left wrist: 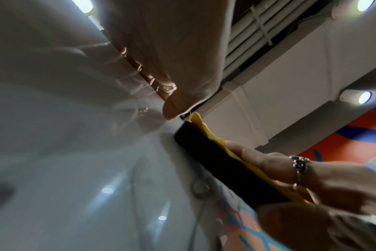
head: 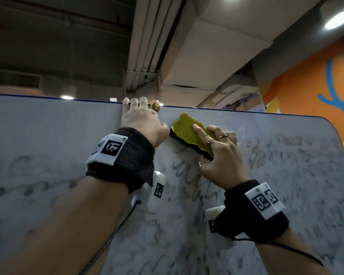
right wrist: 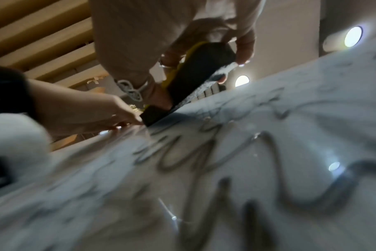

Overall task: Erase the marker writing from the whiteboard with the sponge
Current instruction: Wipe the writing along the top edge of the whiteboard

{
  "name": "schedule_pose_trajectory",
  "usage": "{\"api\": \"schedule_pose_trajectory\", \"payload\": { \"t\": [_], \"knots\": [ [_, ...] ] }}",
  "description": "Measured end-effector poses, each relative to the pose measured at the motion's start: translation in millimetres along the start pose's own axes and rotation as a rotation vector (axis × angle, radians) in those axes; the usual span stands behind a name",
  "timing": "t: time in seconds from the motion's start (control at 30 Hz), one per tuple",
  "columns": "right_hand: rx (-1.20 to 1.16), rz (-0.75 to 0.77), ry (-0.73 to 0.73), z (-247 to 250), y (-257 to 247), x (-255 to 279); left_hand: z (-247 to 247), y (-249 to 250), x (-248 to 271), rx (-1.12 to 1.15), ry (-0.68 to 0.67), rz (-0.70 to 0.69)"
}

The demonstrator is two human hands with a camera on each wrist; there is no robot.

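A large whiteboard fills the lower head view, covered in smeared grey marker scribbles. My right hand grips a yellow-topped black sponge and presses it flat on the board just under the top edge. My left hand hooks its fingers over the board's top edge, right beside the sponge's left end. In the left wrist view the sponge lies against the board. In the right wrist view the sponge sits above looping marker lines.
Above the board's top edge run ceiling ducts and round lights. An orange wall with blue shapes stands at the right. The board's rounded right corner is near that wall.
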State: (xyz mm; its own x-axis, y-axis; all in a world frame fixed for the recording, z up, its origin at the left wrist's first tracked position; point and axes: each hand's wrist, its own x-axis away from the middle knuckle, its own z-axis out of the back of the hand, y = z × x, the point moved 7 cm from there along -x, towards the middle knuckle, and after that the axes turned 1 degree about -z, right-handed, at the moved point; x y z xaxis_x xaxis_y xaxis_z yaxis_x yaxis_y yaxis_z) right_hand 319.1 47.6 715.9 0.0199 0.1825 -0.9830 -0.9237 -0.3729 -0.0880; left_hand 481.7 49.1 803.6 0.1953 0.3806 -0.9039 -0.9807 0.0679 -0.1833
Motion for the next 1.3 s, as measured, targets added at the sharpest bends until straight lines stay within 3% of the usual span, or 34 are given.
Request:
{"api": "schedule_pose_trajectory", "payload": {
  "t": [0.1, 0.27, 0.37, 0.53, 0.63, 0.77, 0.9, 0.97, 1.13, 1.2, 1.3],
  "knots": [
    [0.045, 0.006, 0.004, -12.9, -8.5, 7.3, -1.6, 0.0, -0.5, -0.004, 0.009, 0.004],
    [0.085, -0.041, 0.303, -3.9, 28.6, 22.9, -3.5, 2.1, 0.7, -0.021, 0.051, 0.02],
    [0.082, -0.035, 0.336, -5.4, 31.7, 23.5, -6.4, 4.8, 1.0, -0.025, 0.064, 0.05],
    [-0.117, -0.068, 0.218, -11.9, 32.4, 1.6, -7.7, 2.8, -1.1, 0.002, 0.075, 0.065],
    [-0.192, 0.012, 0.241, -3.9, 30.0, 1.4, -7.3, 3.1, -0.2, 0.001, 0.086, 0.061],
    [-0.038, 0.107, 0.254, 15.1, 14.9, 0.3, -6.3, 3.2, -0.6, -0.014, 0.079, 0.071],
    [0.137, 0.232, 0.184, -5.0, -15.0, 8.7, -6.8, 4.5, -0.9, -0.044, 0.076, 0.079],
    [0.152, 0.164, 0.141, -12.2, 0.8, 12.1, -7.2, 4.6, -0.4, -0.066, 0.075, 0.082],
    [0.074, -0.242, 0.11, -2.6, 76.1, 13.9, -5.0, 8.2, 1.6, -0.083, 0.046, 0.082],
    [0.033, -0.189, 0.118, -5.6, 61.0, 12.8, -4.6, 9.6, 1.3, -0.082, 0.023, 0.097],
    [-0.012, 0.007, 0.098, -15.5, 4.9, 17.7, -4.1, 11.0, 0.4, -0.085, 0.012, 0.108]
  ]
}}
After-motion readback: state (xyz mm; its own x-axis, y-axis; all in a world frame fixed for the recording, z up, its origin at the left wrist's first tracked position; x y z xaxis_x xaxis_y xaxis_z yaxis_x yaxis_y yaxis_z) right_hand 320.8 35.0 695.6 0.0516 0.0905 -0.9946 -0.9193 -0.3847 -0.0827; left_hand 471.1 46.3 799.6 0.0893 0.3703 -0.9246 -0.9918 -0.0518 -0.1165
